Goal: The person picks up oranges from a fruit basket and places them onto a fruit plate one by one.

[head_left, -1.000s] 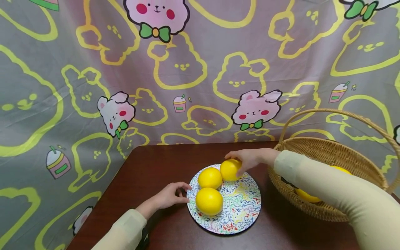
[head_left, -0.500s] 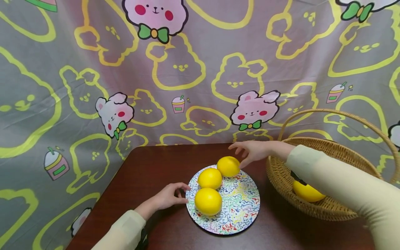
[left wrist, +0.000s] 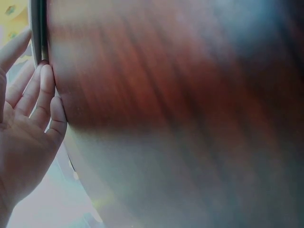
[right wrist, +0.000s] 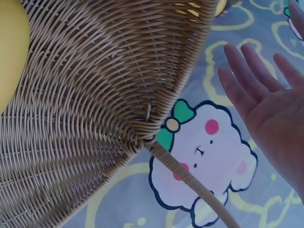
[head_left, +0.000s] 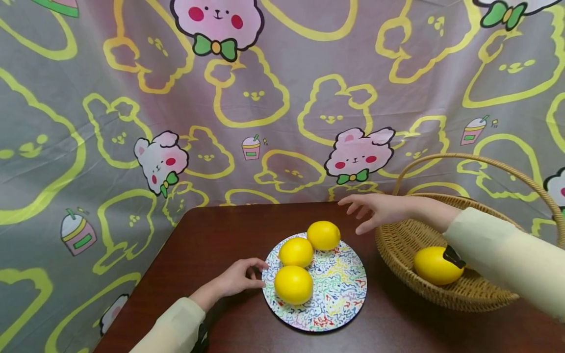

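Three yellow lemons stand in a bent row on the round patterned plate [head_left: 340,299]: a front lemon [head_left: 294,285], a middle lemon [head_left: 296,252] and a back lemon [head_left: 323,235] near the far rim. My left hand [head_left: 238,277] rests at the plate's left edge, its relaxed fingers touching the rim; the left wrist view shows the left hand [left wrist: 31,118] against that edge. In the air between the plate and the wicker basket [head_left: 397,255], my right hand [head_left: 383,211] holds nothing, its fingers loosely extended. Inside the basket lies another lemon [head_left: 434,264], partly covered by the right wrist's black strap.
The dark reddish table [head_left: 238,230] carries the plate and the basket. A tall arched handle [head_left: 481,158] rises over the basket on the right. Behind the table hangs a patterned cloth [head_left: 282,137] with cartoon animals.
My right hand has let go of the back lemon and moved right and up, away from the plate toward the basket. That lemon stays on the plate. The left hand has barely moved.
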A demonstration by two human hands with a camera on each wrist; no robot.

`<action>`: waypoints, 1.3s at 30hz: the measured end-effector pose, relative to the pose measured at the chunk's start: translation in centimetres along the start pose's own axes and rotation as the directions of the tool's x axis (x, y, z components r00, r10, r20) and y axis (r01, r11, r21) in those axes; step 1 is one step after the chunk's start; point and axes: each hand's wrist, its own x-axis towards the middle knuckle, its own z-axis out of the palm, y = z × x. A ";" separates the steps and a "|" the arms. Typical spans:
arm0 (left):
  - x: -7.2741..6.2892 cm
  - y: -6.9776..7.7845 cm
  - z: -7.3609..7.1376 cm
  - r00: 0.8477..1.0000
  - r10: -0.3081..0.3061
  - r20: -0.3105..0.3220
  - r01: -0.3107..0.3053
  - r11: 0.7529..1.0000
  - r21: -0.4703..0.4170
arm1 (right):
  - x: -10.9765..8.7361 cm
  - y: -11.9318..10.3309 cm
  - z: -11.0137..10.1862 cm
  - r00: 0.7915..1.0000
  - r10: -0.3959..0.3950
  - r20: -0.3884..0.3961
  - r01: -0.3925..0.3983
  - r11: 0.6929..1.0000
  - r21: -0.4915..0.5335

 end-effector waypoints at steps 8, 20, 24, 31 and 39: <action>-0.1 -0.1 0.0 1.000 0.012 0.000 -0.012 1.000 0.004 | -2.3 -0.3 -0.5 0.998 -0.018 -0.056 0.017 1.000 -0.011; 0.0 0.1 0.0 1.000 0.004 0.010 -0.004 1.000 -0.008 | -4.9 0.1 0.0 0.994 -0.025 -0.106 0.021 0.999 -0.038; 0.0 0.3 -0.1 1.000 -0.006 0.011 0.006 1.000 -0.006 | -5.8 0.1 0.3 0.989 -0.074 -0.127 0.064 0.995 -0.077; 0.0 0.3 -0.1 1.000 0.003 0.008 -0.003 1.000 0.003 | -7.4 0.5 0.5 0.980 -0.100 -0.172 0.083 0.991 -0.103; 0.1 0.1 0.0 1.000 0.007 0.006 -0.007 1.000 0.001 | -8.7 2.2 0.4 0.974 -0.074 -0.216 0.057 0.995 -0.085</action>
